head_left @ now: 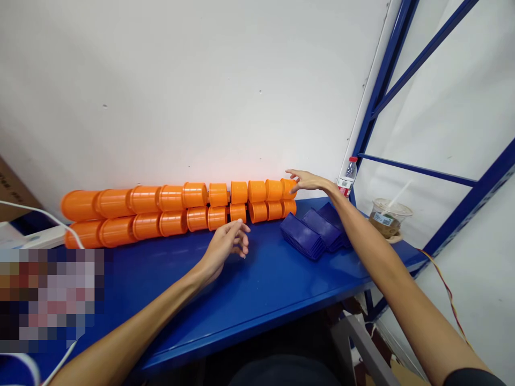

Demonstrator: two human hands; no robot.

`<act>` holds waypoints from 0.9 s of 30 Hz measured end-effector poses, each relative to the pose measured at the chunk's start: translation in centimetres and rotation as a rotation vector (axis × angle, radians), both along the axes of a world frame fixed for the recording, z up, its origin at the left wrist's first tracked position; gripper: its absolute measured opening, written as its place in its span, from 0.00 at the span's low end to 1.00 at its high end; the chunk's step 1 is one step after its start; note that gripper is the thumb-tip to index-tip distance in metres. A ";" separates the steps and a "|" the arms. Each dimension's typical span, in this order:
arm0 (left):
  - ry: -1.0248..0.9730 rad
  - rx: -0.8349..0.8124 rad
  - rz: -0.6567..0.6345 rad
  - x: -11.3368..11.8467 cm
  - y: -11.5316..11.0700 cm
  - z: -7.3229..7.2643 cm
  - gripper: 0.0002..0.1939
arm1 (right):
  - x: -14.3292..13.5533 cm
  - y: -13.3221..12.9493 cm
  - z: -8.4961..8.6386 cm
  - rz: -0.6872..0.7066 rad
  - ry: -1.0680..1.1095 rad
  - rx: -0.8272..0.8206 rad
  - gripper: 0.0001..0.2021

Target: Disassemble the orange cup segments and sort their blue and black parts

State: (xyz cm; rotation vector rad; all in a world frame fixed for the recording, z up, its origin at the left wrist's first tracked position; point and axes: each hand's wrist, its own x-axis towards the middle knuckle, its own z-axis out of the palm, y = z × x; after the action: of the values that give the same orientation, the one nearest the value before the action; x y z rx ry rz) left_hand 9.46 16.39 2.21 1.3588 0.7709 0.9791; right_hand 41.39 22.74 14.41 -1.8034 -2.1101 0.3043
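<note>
Probably light, stiff and slick, the cups point(171, 198) suit side grips; left hand point(226, 244) and, at its two o'clock, right hand point(308, 180) have fingers apart.

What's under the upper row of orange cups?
A lower row of orange cups, lying on the blue tabletop. The tabletop directly beneath that lower row is covered, so anything there can't be seen. Cup interiors aren't clear either.

Orange cups point(145, 199) block the rear; the blue table point(261, 284) allows passage in front.
</note>
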 end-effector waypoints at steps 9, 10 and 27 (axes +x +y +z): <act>0.173 0.160 0.000 0.4 0.1 -1.3 0.22 | 3.9 -8.6 0.7 -0.274 -0.025 0.337 0.28; 0.214 0.228 0.009 0.6 0.0 -1.7 0.21 | 4.3 -9.6 0.1 -0.288 -0.051 0.331 0.28; 0.291 -0.077 -0.012 11.5 2.0 -1.9 0.31 | 6.6 -5.2 -1.1 -0.158 -0.058 -0.451 0.22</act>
State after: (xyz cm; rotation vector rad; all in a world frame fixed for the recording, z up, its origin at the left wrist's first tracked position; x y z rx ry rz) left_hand 20.93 18.41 0.28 1.4539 1.0065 0.7423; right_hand 48.01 17.54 13.33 -2.2353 -2.0376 0.7431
